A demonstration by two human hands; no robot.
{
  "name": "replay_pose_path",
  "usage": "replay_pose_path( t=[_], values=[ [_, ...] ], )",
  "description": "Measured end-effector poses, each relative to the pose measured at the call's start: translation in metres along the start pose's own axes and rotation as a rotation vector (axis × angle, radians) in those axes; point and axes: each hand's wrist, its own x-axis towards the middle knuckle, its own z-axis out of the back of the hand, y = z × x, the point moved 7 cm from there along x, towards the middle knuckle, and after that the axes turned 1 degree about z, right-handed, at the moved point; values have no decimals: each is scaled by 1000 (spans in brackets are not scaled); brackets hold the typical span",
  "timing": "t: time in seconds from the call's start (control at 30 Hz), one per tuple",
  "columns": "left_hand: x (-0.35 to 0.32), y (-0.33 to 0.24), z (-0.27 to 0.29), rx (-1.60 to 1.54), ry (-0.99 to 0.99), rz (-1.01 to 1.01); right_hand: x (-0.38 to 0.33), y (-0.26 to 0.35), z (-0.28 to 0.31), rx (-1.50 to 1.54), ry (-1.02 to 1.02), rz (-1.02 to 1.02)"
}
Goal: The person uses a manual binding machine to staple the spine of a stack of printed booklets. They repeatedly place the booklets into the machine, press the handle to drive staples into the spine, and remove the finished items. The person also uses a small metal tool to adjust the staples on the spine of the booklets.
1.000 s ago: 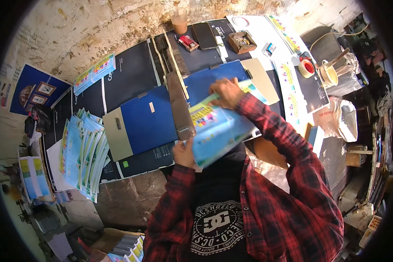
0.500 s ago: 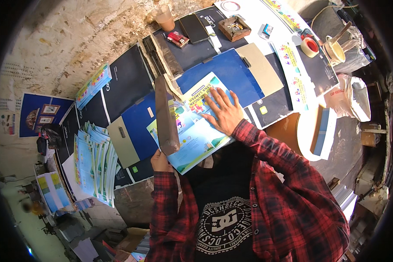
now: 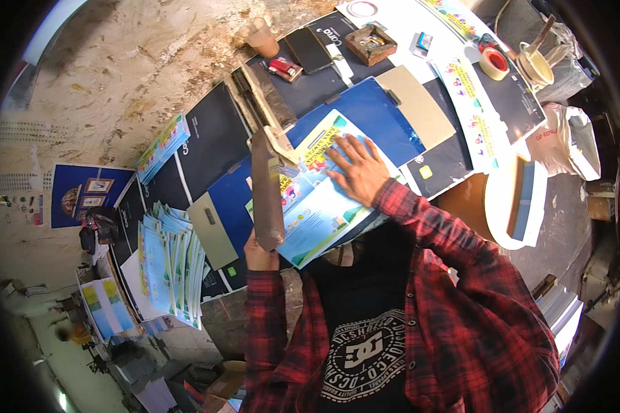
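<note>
My right hand [image 3: 360,171] lies flat with spread fingers on a colourful light-blue and yellow printed booklet [image 3: 327,217]. Across the booklet's left part runs a long brown lever [image 3: 267,199], hinged to a narrow wood-and-metal frame [image 3: 253,96]. My left hand [image 3: 260,255] is at the lever's near end, beside the booklet's left edge. Its fingers are mostly hidden behind the lever, so what they grip does not show. Under the booklet is a dark blue board [image 3: 351,110] with beige end panels.
Fanned similar booklets [image 3: 169,265] lie left, with another stack [image 3: 164,148] behind. At the back are a plastic cup [image 3: 260,38], a red lighter [image 3: 282,67], a dark phone [image 3: 308,51] and a wooden ashtray [image 3: 370,45]. Red tape [image 3: 494,63] sits right, above a brown round stool [image 3: 465,206].
The whole view has shifted slightly to the right. My right hand stays flat on the booklet, and my left hand stays near the lever's end, with less of its thumb showing.
</note>
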Motion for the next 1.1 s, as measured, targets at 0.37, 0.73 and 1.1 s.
replay_pose_path(
  t=[0.37,0.73,1.1],
  values=[
    [79,8,56,81,-34,261,17,-8,-16,-53,-64,-81],
    [69,6,-64,154,-66,258,18,-81,16,-146,-93,-112],
    [60,0,-71,188,-11,273,20,-81,14,-199,-65,-122]
  ],
)
